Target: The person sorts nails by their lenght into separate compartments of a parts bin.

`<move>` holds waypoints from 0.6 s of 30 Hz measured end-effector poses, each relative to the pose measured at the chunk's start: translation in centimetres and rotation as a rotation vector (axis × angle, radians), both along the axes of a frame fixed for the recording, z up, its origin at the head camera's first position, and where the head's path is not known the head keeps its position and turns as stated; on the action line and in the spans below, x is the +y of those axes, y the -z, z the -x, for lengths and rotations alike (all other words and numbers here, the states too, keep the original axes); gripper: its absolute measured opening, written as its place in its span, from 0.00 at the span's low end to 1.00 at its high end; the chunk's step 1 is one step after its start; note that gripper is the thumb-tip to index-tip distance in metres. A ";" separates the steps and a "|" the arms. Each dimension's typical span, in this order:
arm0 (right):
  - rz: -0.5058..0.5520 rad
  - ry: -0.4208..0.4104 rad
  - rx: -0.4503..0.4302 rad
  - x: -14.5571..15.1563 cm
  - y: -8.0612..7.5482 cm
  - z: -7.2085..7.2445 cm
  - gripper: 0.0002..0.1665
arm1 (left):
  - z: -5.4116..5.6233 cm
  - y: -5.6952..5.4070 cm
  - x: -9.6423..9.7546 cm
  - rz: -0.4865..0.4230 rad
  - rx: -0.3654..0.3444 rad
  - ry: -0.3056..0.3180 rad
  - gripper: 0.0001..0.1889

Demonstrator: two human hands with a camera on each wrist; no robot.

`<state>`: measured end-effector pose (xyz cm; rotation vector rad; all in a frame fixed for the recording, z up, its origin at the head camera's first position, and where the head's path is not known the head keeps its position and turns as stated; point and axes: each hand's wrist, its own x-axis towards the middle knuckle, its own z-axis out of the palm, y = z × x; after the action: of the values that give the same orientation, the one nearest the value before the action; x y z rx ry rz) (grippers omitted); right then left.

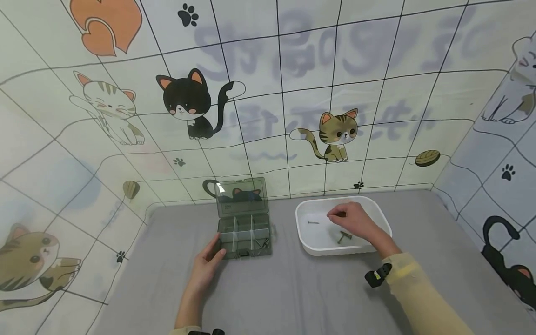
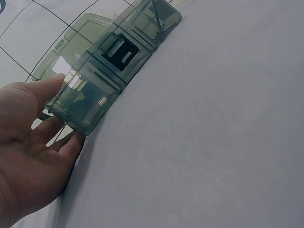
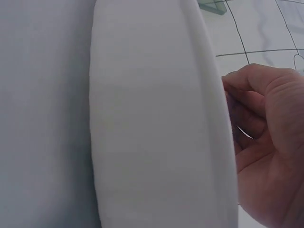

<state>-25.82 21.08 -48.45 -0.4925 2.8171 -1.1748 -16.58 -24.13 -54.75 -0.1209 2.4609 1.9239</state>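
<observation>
A green see-through compartment box (image 1: pixel 244 235) stands with its lid (image 1: pixel 242 197) raised at the back. My left hand (image 1: pixel 208 260) holds the box by its left front corner, thumb at the upper edge and fingers along the side. Several screws (image 1: pixel 263 243) lie in the box's front right compartment. Over a white tray (image 1: pixel 305 245), my right hand (image 1: pixel 353 219) reaches down with curled fingers. Its fingertips are hidden behind the rim in the right wrist view, so anything between them cannot be made out. One screw (image 1: pixel 313 222) lies left of that hand, others (image 1: pixel 345 236) below it.
A grey cloth (image 1: pixel 284 288) covers the table under box and tray. Behind and at both sides hang white sheets (image 1: pixel 259 93) with a grid and cartoon cats. The box lid stands close to the back sheet.
</observation>
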 end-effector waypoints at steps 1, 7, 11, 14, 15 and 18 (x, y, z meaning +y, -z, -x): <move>-0.005 -0.002 -0.001 0.3 0.1 -0.1 0.10 | 0.0 0.0 0.0 -0.001 -0.001 -0.001 0.30; -0.082 -0.020 -0.025 2.2 0.6 -0.4 0.09 | 0.1 0.1 0.0 0.023 0.000 0.003 0.30; -0.130 -0.041 -0.066 3.0 0.6 -0.5 0.09 | 0.1 0.1 -0.1 0.028 0.003 0.005 0.31; -0.155 -0.061 -0.085 3.3 0.7 -0.5 0.08 | 0.0 0.1 -0.1 0.029 0.006 -0.002 0.31; -0.163 -0.068 -0.085 3.5 0.7 -0.5 0.07 | 0.0 0.1 -0.1 0.028 0.003 -0.005 0.31; -0.191 -0.074 -0.087 3.7 0.9 -0.4 0.05 | -0.1 0.0 0.0 0.031 -0.002 -0.011 0.30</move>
<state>-25.38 24.80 -49.39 -0.5138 2.7727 -0.8808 -16.53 -24.17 -54.74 -0.1365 2.4949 1.8890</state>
